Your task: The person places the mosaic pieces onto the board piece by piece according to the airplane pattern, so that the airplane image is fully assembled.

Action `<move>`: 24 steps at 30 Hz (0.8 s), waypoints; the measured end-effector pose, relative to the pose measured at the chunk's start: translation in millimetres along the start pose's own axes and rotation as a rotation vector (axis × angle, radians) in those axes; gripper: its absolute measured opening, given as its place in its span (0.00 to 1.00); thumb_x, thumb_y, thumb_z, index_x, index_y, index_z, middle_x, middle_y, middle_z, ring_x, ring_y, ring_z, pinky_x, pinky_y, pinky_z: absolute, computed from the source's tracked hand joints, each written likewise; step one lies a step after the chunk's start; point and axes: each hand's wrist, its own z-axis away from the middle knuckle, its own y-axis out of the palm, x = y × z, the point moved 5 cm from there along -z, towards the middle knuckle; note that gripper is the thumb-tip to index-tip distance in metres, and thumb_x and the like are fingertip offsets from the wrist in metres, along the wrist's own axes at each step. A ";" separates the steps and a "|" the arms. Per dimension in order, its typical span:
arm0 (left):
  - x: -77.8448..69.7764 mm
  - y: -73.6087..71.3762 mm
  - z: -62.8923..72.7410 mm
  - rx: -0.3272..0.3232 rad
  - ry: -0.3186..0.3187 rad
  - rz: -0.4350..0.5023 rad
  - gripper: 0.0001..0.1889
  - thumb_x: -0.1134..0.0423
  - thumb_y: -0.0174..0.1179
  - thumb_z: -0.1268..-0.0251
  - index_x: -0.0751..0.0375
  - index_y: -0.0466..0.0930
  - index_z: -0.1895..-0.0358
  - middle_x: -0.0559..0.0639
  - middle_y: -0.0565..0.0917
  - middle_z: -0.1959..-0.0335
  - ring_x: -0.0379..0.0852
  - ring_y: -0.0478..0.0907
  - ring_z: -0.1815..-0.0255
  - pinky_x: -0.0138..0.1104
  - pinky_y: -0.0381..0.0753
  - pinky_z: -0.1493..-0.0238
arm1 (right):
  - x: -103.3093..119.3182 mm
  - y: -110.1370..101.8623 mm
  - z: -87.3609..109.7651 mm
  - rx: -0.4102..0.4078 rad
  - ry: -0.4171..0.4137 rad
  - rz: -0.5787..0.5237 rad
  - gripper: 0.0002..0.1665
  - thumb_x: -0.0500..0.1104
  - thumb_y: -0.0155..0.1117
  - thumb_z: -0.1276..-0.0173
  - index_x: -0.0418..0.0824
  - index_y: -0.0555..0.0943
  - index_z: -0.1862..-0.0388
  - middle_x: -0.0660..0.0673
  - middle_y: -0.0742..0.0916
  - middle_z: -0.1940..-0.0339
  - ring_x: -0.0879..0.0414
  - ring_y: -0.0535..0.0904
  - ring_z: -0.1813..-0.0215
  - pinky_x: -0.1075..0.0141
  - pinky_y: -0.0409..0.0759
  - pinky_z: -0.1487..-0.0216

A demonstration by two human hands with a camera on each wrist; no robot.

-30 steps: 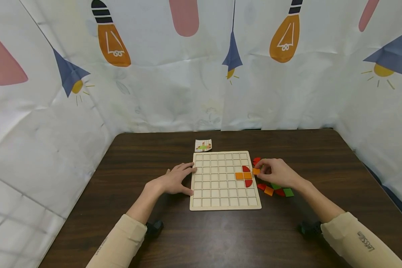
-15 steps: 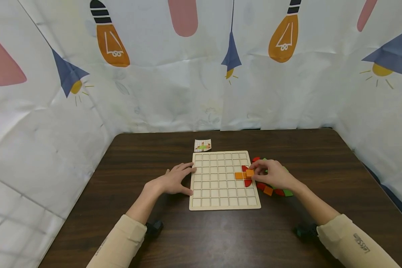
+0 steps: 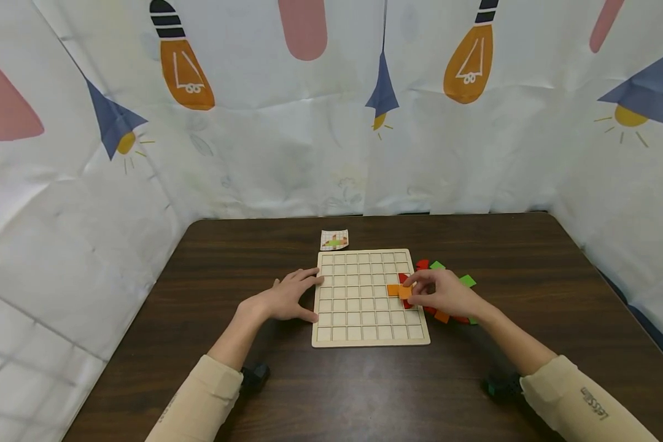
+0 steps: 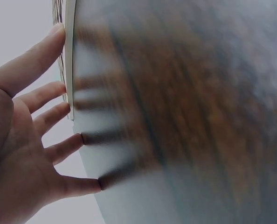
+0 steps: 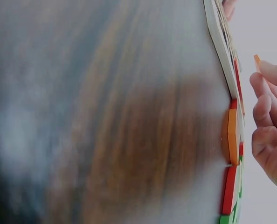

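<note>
A pale wooden grid board (image 3: 359, 319) lies on the dark table. My left hand (image 3: 284, 298) rests at its left edge with fingers spread, thumb and fingertips at the rim in the left wrist view. Over the board's right side, my right hand (image 3: 444, 293) pinches an orange square tile (image 3: 406, 293) between thumb and fingers. The right wrist view shows this tile raised above the board's surface. Just left of it, another orange tile (image 3: 393, 290) sits in a cell. Red rounded pieces (image 3: 403, 278) lie above and below, partly hidden by the fingers and held tile.
Right of the board lie loose pieces: red ones (image 3: 422, 264), green ones (image 3: 467, 281) and an orange tile (image 3: 442, 317), some hidden behind the right hand. A small card with a coloured grid picture (image 3: 334, 240) lies beyond the board. A printed white curtain (image 3: 287, 153) hangs behind the table.
My right hand has moved left from beside the board's right edge to over it, carrying the orange tile. The left hand has stayed at the board's left edge.
</note>
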 end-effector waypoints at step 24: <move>0.6 0.6 -1.4 -0.001 -0.004 0.015 0.45 0.50 0.73 0.36 0.57 0.61 0.20 0.57 0.50 0.16 0.67 0.43 0.18 0.75 0.44 0.32 | 13.2 19.0 -10.5 0.079 -0.037 0.104 0.13 0.41 0.77 0.34 0.39 0.86 0.53 0.55 0.84 0.72 0.59 0.79 0.69 0.65 0.79 0.63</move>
